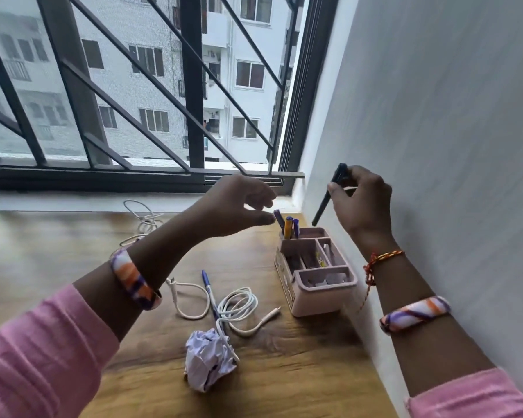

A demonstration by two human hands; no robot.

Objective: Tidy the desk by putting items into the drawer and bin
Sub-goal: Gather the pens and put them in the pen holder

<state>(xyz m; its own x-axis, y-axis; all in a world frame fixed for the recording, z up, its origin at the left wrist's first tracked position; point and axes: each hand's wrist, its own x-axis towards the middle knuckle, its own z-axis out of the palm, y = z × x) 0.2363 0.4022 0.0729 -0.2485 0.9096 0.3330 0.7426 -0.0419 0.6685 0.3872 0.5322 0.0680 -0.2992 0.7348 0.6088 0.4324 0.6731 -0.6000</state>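
My right hand grips a dark pen, held tip-down above the back of a pink desk organiser. The organiser stands by the wall and holds several pens in its rear cup. My left hand hovers with loosely curled fingers just left of those pens and holds nothing. On the wooden desk lie a blue pen, a coiled white cable, a shorter white cable and a crumpled paper ball.
Another white cable lies near the window sill at the back. A barred window fills the far side, and a white wall runs along the desk's right edge. No drawer or bin is in view.
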